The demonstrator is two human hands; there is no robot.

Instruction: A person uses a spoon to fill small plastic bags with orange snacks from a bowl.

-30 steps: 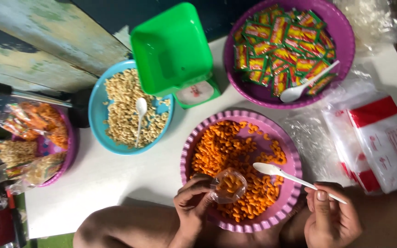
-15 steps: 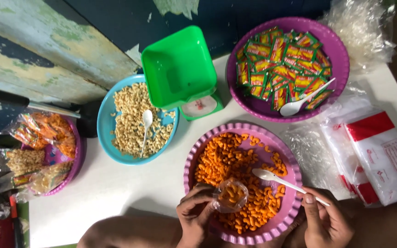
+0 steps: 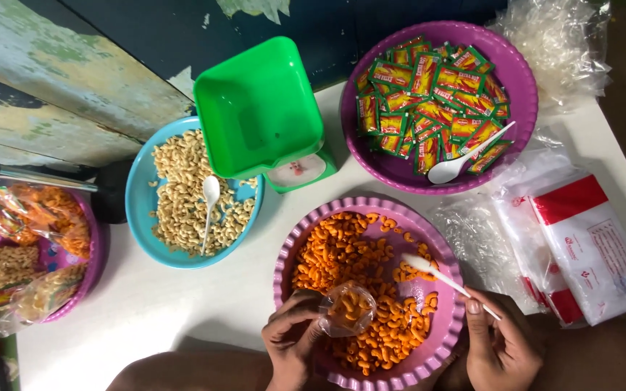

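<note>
The left hand [image 3: 291, 342] pinches a small clear bag [image 3: 347, 310] of orange curls, its fingers closed on the bag's near edge; the bag hangs just beyond the fingertips, over the pink scalloped plate [image 3: 288, 246]. The right hand [image 3: 498, 347] grips the handle of a white plastic spoon [image 3: 443, 275] between thumb and fingers, and the spoon's bowl lies beyond those fingers, among the orange snacks [image 3: 349, 253] heaped on the plate.
</note>
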